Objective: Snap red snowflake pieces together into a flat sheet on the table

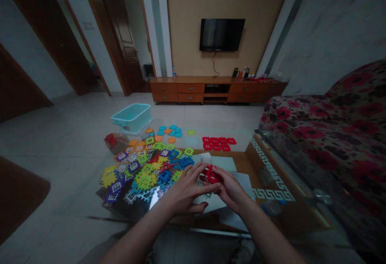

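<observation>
Right hand (230,189) grips a clump of red interlocking plastic pieces (211,174), fingers closed around it. The clump's long side runs from upper left to lower right, held just above the surface (241,157). Left hand (187,187) is half open, its fingertips at the clump's lower edge. A small white object (206,158) stands just beyond the clump. A heap of multicoloured pieces (144,171) lies left of the hands. Farther off on the floor (75,143) are a flat patch of red pieces (218,143) and a teal plastic tub (131,118).
</observation>
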{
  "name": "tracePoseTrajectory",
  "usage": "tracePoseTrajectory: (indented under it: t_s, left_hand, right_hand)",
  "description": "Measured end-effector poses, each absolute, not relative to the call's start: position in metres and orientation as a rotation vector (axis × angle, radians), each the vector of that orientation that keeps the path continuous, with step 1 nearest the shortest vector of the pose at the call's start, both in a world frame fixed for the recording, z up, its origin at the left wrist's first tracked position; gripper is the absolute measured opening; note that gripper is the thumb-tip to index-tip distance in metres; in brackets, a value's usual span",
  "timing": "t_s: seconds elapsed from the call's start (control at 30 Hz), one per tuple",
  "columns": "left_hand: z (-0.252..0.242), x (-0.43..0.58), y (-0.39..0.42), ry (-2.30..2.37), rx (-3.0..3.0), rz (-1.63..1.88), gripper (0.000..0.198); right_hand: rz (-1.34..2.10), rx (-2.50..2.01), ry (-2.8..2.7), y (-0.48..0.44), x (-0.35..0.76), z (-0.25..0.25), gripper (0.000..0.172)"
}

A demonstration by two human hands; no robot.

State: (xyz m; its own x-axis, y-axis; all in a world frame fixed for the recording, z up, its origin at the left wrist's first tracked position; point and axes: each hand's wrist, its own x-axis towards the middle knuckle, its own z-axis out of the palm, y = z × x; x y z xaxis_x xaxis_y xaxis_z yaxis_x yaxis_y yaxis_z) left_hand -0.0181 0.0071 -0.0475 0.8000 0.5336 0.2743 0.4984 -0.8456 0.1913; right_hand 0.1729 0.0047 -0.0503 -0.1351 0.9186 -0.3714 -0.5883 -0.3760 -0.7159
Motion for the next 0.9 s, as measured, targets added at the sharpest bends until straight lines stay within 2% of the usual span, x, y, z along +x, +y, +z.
tracePoseTrajectory:
  t_s: [0.17, 0.4, 0.63, 0.9]
  left_hand:
    - [-0.045, -0.036, 0.027, 0.985, 2.872, 0.548, 0.074]
    - [-0.073, -0.092, 0.089, 1.604, 2.598, 0.654, 0.057]
    - [-0.099, -0.149, 0.138, 2.163, 2.298, 0.461, 0.06]
    - [-0.116, -0.184, 0.178, 2.321, 2.203, 0.408, 0.059]
  right_hand:
    - [1.69, -0.999, -0.497, 0.005, 0.178, -0.051, 0.024]
    - [1.64, -1.093, -0.548, 0.003, 0.179, -0.044, 0.026]
    - [1.619, -1.144, -0.568, 0.007, 0.181, -0.04, 0.024]
    - [1.608, -1.164, -0.494, 0.022, 0.176, -0.038, 0.026]
